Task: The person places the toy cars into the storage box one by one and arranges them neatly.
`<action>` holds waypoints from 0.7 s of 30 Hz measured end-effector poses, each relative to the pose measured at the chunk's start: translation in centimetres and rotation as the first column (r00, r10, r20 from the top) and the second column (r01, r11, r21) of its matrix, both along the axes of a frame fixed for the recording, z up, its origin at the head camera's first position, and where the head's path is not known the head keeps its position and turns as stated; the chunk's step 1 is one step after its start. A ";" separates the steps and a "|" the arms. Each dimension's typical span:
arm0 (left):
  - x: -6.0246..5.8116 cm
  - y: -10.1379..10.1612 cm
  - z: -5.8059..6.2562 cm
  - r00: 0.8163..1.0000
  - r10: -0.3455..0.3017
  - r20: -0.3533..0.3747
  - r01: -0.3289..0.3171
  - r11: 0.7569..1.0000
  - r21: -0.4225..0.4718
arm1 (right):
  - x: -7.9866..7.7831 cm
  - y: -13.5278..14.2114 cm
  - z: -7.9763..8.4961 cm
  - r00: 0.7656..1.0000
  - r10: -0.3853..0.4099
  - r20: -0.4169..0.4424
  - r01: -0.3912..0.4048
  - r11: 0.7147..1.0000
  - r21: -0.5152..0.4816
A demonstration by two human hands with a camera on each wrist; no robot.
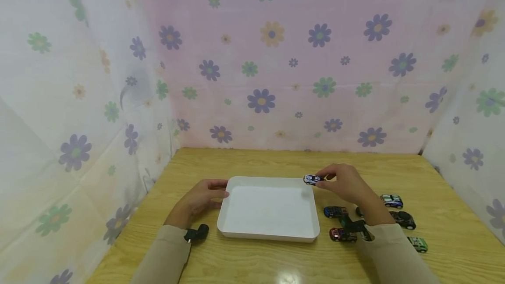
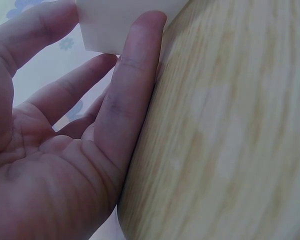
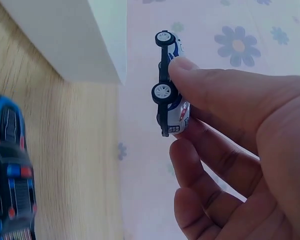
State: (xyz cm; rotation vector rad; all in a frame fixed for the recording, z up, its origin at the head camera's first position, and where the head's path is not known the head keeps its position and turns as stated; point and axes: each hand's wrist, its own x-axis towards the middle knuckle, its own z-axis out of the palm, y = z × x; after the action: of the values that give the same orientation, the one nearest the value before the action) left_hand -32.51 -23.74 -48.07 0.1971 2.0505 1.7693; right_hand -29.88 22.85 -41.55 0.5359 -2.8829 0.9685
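My right hand pinches a small white toy car with dark blue markings between thumb and fingers. It holds the car at the back right corner of a shallow white tray. From the right wrist view, the toy car shows two black wheels with white hubs, and the thumb presses on its side. My left hand is at the tray's left side. Its fingers are extended, with fingertips right at the tray wall in the left wrist view.
Several toy cars lie right of the tray: a blue and black one, a red one, a white and green one, a black one and a green one. Flowered cloth surrounds the wooden table.
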 end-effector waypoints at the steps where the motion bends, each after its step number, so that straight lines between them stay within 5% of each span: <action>1: 0.0 0.0 0.0 1.000 -0.001 -0.002 0.001 1.000 -0.001 | -0.1 -0.2 0.0 1.000 -0.003 0.007 0.003 1.000 -0.003; 21: 0.1 -0.3 -0.2 1.000 -0.012 -0.013 0.012 1.000 0.014 | -1.1 -4.5 0.3 0.994 0.058 0.095 -0.056 0.998 -0.028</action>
State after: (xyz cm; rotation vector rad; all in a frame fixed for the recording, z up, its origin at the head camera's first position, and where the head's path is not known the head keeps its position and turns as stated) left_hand -32.44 -24.06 -48.27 0.2247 2.0415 1.7807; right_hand -30.98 18.38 -41.20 0.5885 -2.9496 1.0655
